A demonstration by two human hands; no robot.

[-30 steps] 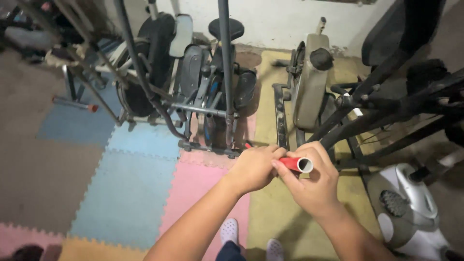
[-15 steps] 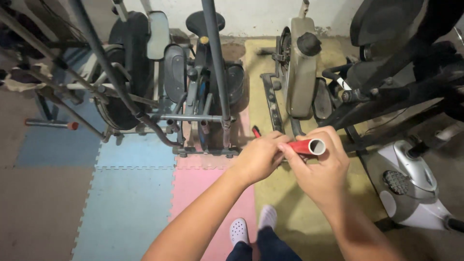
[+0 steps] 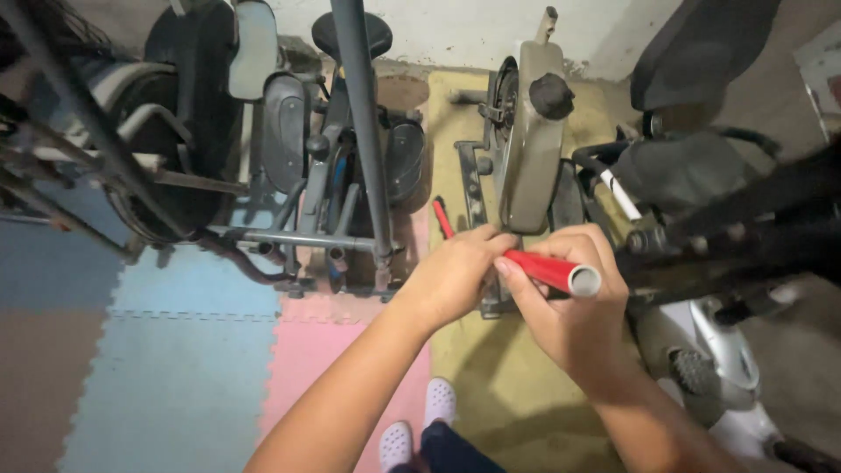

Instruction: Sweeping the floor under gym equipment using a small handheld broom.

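Floor mats (image 3: 175, 385) in blue, pink and yellow foam are spread under parked exercise machines (image 3: 350, 175); a beige exercise bike (image 3: 530, 149) is stood just beyond the hands; a red tube (image 3: 552, 270) is gripped by the right hand (image 3: 569, 307); its far end is clasped by the left hand (image 3: 455, 276).

arms: bare, no sleeves in view
left hand (image 3: 451, 276): no rings, no glove
right hand (image 3: 569, 307): no glove
shoes (image 3: 438, 401): white perforated clogs, below the left hand
trousers (image 3: 451, 448): dark blue
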